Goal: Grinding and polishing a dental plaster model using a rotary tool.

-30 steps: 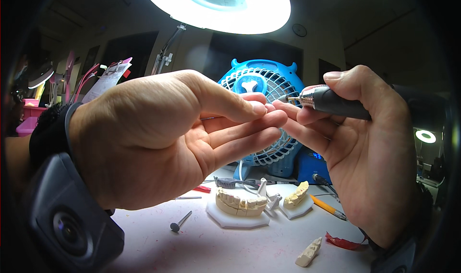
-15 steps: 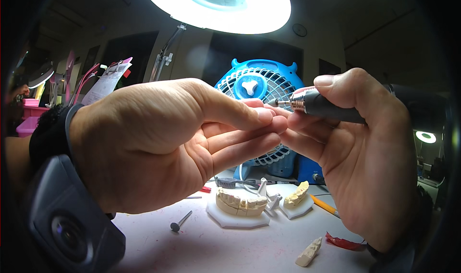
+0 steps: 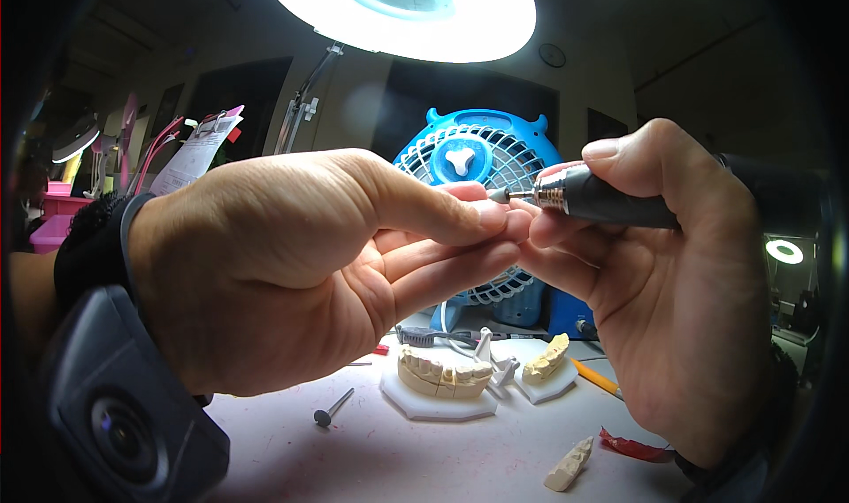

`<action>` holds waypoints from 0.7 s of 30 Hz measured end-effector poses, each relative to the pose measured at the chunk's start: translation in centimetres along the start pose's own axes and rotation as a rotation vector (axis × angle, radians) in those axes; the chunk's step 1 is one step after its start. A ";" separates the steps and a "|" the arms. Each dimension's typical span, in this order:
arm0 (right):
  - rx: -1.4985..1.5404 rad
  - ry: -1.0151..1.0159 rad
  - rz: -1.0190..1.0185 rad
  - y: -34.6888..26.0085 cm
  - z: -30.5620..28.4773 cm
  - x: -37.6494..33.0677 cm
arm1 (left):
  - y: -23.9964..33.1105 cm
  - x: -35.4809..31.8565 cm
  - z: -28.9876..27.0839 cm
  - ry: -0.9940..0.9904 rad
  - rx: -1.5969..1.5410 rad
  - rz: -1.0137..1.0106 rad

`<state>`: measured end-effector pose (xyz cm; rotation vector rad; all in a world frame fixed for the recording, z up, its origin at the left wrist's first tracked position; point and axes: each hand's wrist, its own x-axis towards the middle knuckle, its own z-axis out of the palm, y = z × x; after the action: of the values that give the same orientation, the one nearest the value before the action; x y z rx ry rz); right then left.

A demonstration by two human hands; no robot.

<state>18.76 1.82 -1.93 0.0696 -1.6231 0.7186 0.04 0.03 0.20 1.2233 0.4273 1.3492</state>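
Having thumb against its fingers, L hand [image 3: 274, 268] is at left; I cannot tell if sth. is pinched betw. fingertips. Below these fingers lie dark mounted wheel [image 3: 324, 418] and, more to R, dental arch model [image 3: 442, 375] on white base [image 3: 409, 406]. Grey bur [image 3: 500, 196], just by L fingertips, sits in black rotary handpiece [image 3: 610, 200], which R hand [image 3: 676, 308] is grasping w/ thumb & fingers.

Passable between mounted wheel [image 3: 324, 418] and plaster piece [image 3: 569, 466], blocked by dental cast [image 3: 442, 377] behind, left hand [image 3: 283, 255] and right hand [image 3: 676, 299] above.
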 end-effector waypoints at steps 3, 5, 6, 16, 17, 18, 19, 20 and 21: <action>-0.033 0.038 0.003 0.1 -0.2 -0.1 | 0.0 -0.1 0.0 0.001 0.005 0.000; -0.017 0.057 0.028 0.3 -0.5 0.1 | 0.0 -0.1 -0.1 -0.022 0.020 0.000; -0.009 0.066 0.040 0.4 -0.6 0.2 | 0.1 -0.1 -0.3 0.044 0.095 0.005; -0.113 0.180 0.162 0.5 -1.7 1.0 | 0.8 0.8 -2.6 0.191 0.903 -0.089; -0.133 0.240 0.201 0.6 -1.8 1.1 | 0.8 0.9 -2.7 0.177 0.986 -0.098; -0.135 0.215 0.214 0.7 -2.1 1.4 | 0.8 0.9 -2.8 0.148 1.030 -0.125; -0.141 0.216 0.221 0.7 -2.2 1.4 | 0.8 1.0 -2.8 0.123 1.063 -0.149; -0.136 0.245 0.243 0.8 -2.4 1.4 | 0.6 0.9 -2.8 0.097 1.097 -0.173; -0.124 0.240 0.245 0.8 -2.5 1.4 | 0.4 0.9 -2.9 0.060 1.097 -0.173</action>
<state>20.28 4.17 -1.00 -0.2993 -1.4547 0.7789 -2.30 1.92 -0.18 1.9503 1.3953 0.9786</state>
